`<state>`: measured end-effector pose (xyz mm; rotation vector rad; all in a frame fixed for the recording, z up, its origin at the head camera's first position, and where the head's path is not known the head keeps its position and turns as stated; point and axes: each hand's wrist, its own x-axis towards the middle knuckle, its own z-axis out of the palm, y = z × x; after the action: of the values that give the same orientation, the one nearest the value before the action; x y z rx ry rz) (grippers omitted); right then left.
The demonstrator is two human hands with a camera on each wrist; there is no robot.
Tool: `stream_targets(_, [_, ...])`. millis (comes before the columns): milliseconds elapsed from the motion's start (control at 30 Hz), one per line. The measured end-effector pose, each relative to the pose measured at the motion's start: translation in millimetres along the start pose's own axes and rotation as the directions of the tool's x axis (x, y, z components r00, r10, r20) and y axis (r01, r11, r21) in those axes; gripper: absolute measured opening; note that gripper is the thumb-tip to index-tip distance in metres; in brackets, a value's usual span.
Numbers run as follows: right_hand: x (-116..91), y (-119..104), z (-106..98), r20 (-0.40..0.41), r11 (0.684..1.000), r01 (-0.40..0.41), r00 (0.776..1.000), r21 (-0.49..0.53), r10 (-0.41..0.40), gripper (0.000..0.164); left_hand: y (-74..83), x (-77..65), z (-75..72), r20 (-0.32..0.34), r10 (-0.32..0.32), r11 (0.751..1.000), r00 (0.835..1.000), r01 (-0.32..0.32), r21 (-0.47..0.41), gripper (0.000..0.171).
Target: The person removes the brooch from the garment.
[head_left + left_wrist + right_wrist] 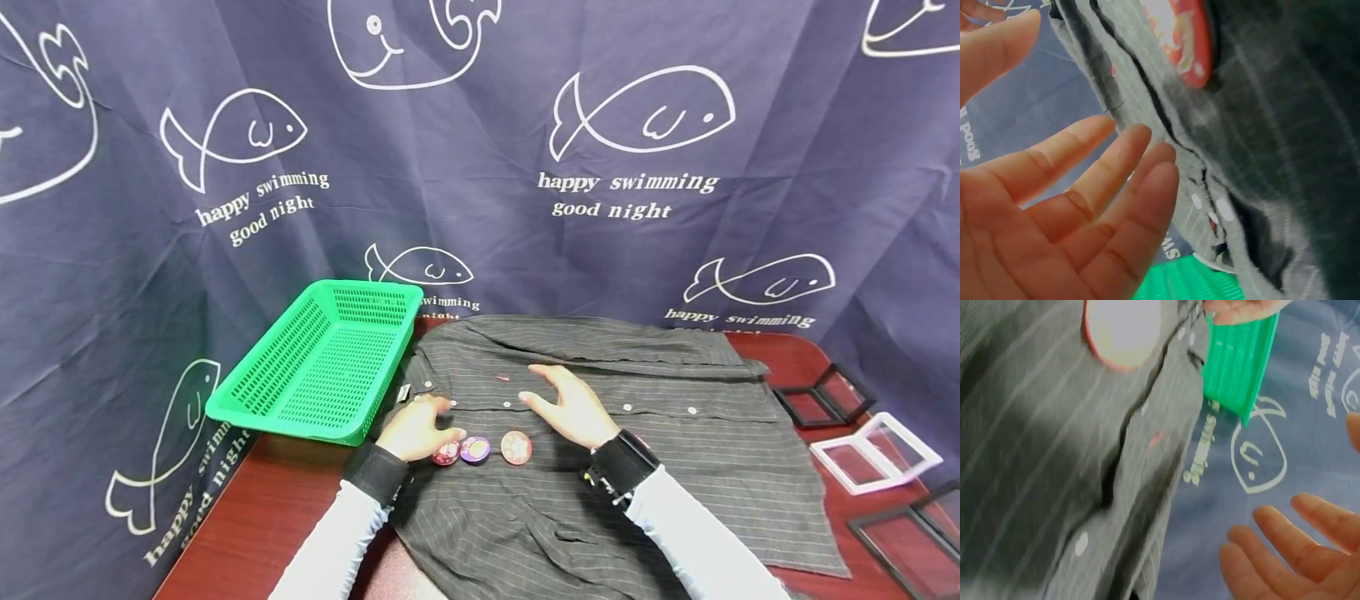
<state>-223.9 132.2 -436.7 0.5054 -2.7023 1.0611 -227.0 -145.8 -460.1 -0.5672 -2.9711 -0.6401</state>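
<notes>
A dark grey striped shirt (705, 475) with white buttons lies spread out, its button strip running sideways. On it, in a row, are a red patterned round badge (446, 452), a purple-rimmed badge (475, 449) and a red-rimmed pale badge (516, 447). My left hand (417, 427), fingers loosely bent, is over the shirt's left part, beside the red patterned badge; its fingers (1132, 159) hold nothing. To the right of the badges, my right hand (572, 408) is above the button strip with thumb and fingers apart, and its fingers (1291, 544) are bare of any object.
A green plastic basket (225, 408) stands at the left on the red-brown table (247, 500). Along the right edge are a black folding frame (828, 396), a white one (873, 454) and another dark frame (911, 542). A fish-print curtain (480, 183) hangs behind.
</notes>
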Motion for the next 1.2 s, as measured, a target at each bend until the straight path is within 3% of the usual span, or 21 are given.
stream_targets(233, [3,-13,23,0.068,0.998,0.013,0.998,0.061,-0.017,0.052,-3.2,-5.4,5.3,0.052,0.001,0.998,0.999,0.002,-0.055,0.039])
stream_targets(333, [4,-18,31,0.097,0.993,-0.003,0.995,0.118,-0.009,0.049,-6.0,-4.7,8.4,0.052,0.050,0.996,0.997,-0.046,-0.072,0.031])
stream_targets(500, [4,-22,45,0.128,0.986,-0.036,0.992,0.164,0.014,0.044,-12.8,-5.1,13.6,-0.001,0.183,0.978,0.983,-0.182,-0.107,0.015])
stream_targets(600, [3,-23,53,0.141,0.983,-0.033,0.990,0.180,0.007,0.042,-15.3,-7.0,15.3,-0.019,0.207,0.972,0.978,-0.208,-0.111,0.014])
stream_targets(933, [2,-26,65,0.178,0.979,-0.004,0.983,0.203,-0.033,0.039,-12.3,-9.8,14.5,0.057,0.074,0.994,0.996,-0.068,-0.090,0.016])
stream_targets(1200, [4,-27,73,0.198,0.986,0.030,0.978,0.167,-0.063,0.035,-8.5,-12.5,10.0,0.063,0.055,0.994,0.997,-0.049,-0.093,0.016])
